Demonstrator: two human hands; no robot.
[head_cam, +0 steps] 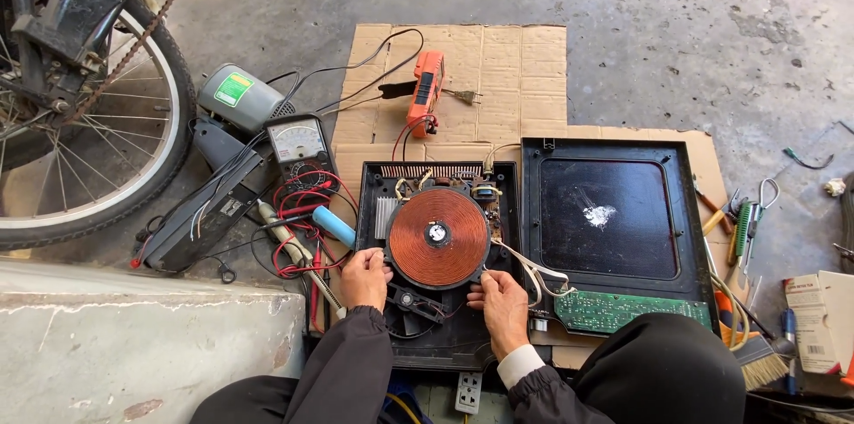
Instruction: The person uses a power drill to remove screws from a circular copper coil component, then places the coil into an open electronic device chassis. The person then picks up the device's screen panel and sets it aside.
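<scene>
Both hands are gripping the copper coil disc [437,237] of an opened induction cooker, which sits in the black base housing [463,335] on flattened cardboard [498,68]. Left hand [366,278] is pinching the disc's rim at about 7 o'clock, fingers curled over the edge; right hand [503,301] is clasping the rim at about 4 o'clock. Disc is lying flat, centred over the housing, with a small fan [411,301] partly showing beneath at 6 o'clock. Step in hand, by my reading: lifting or reseating the coil. Next move likely calls for an even two-sided lift, minding the white leads [525,264] running off at 3 o'clock toward the green circuit board [623,308]. Glass top panel [614,210] is lying at 3 o'clock; analogue multimeter [301,144] at 10 o'clock; orange tester [426,90] at 12 o'clock.
</scene>
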